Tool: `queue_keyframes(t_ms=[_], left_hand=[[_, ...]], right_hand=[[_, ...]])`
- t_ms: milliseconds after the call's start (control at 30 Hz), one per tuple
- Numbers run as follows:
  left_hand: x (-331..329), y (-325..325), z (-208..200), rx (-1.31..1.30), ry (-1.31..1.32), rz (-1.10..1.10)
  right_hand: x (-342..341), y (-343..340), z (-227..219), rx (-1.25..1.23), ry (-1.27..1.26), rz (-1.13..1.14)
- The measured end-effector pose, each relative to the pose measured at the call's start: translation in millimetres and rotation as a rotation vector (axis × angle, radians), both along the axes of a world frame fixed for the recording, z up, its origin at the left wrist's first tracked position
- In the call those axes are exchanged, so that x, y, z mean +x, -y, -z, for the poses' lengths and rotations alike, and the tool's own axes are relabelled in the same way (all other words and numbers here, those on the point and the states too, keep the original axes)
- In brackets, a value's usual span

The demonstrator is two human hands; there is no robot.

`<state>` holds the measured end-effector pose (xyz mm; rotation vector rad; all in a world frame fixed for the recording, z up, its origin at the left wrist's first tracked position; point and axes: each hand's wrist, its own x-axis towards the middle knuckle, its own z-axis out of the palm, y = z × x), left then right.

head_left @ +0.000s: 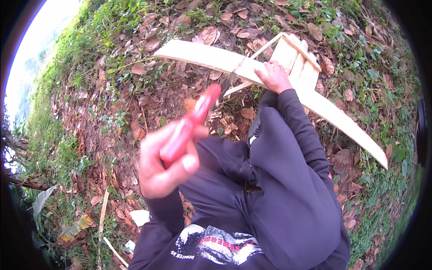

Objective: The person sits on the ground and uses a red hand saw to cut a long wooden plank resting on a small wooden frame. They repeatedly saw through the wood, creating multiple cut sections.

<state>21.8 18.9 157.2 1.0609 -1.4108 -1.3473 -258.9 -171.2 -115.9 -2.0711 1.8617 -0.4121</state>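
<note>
My left hand (168, 157) is wrapped round the red handle (198, 110) of a saw, blurred by motion. Its dark, narrow blade (228, 83) runs up from the handle to a long pale wooden plank (202, 56) and meets it left of my other hand. How far the blade has gone into the wood is too blurred to tell. My right hand (274, 77) grips the plank near its middle, fingers bent over the top face. The plank lies crosswise in front of me, above my dark shoe (256, 126).
Under and behind the plank are short pale boards (299, 60) with thin battens. My bent legs (288, 180) fill the space below it. Brown leaves (209, 35) and green weeds cover the sloping ground. Thin wood strips (103, 216) and a white scrap (140, 217) lie at lower left.
</note>
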Motion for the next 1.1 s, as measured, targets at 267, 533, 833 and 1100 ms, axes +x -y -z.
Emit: queue_keyframes(t_ms=[267, 533, 833, 1100], left_hand=[[-45, 64, -20, -0.144, -0.106, -0.088], [-37, 47, 99, -0.064, -0.095, -0.297], [-49, 44, 152, 0.036, -0.296, -0.279], [-45, 42, 176, 0.074, -0.251, -0.294]], right_hand=[[-21, 14, 47, -0.083, 0.034, -0.015], [-12, 1, 4, -0.043, 0.007, -0.054], [1, -30, -45, -0.207, 0.097, -0.251], [16, -40, -31, -0.196, -0.049, -0.169]])
